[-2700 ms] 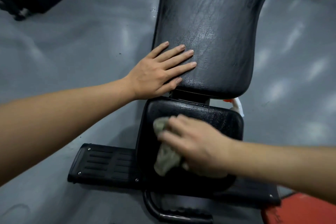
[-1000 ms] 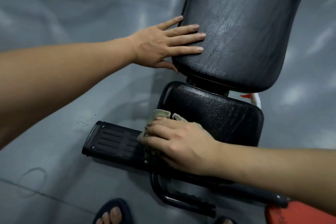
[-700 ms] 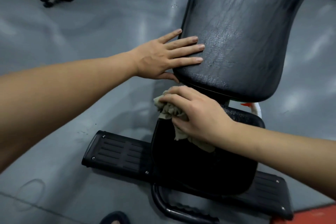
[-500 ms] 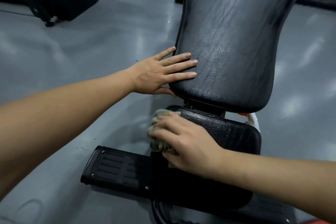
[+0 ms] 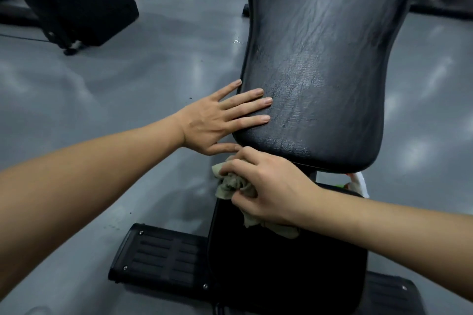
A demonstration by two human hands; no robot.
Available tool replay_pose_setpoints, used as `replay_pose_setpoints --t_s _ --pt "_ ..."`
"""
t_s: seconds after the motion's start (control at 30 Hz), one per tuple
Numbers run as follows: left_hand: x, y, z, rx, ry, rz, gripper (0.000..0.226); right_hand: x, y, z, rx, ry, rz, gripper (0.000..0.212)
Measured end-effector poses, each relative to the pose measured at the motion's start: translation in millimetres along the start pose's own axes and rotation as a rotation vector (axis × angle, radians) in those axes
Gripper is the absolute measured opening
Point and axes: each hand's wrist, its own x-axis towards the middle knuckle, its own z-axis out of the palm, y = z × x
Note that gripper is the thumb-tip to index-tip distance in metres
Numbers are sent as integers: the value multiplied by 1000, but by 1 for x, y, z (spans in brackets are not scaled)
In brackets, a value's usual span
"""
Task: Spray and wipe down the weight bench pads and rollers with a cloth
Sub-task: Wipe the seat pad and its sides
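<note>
Right hand [image 5: 271, 186] grips bunched cloth [image 5: 230, 184] at seat pad [image 5: 281, 263] top; left hand [image 5: 217, 123] flat, fingers straight, on back pad [image 5: 320, 71].
The wad may snag in the gap between pads.

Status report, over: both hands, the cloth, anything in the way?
Left hand flat on back pad. Right hand grips cloth at top edge of seat pad. Spray bottle half hidden behind pads; path free.

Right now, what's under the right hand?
A bunched greyish cloth, gripped by the right hand against the far left corner of the seat pad. The pad surface beneath hand and cloth is covered.
</note>
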Motion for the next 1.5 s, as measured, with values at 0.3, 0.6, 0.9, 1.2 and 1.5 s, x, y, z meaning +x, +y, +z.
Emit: replay_pose_setpoints --t_s 0.3,0.6,0.9,1.2,1.5 --pt "-1 -1 6 -52 17 -22 68 20 -12 10 -230 59 79 41" --pt "-1 7 -4 12 -33 -45 69 -1 -13 13 -202 -75 -297 34" --pt "-4 13 -13 81 -121 -89 70 -49 -6 15 -243 93 -414 41" --pt "-5 28 -17 87 -154 -130 70 -32 -29 36 -244 71 -423 29" --pt "-8 48 -21 111 -134 -201 64 -54 -21 32 -212 50 -509 38"
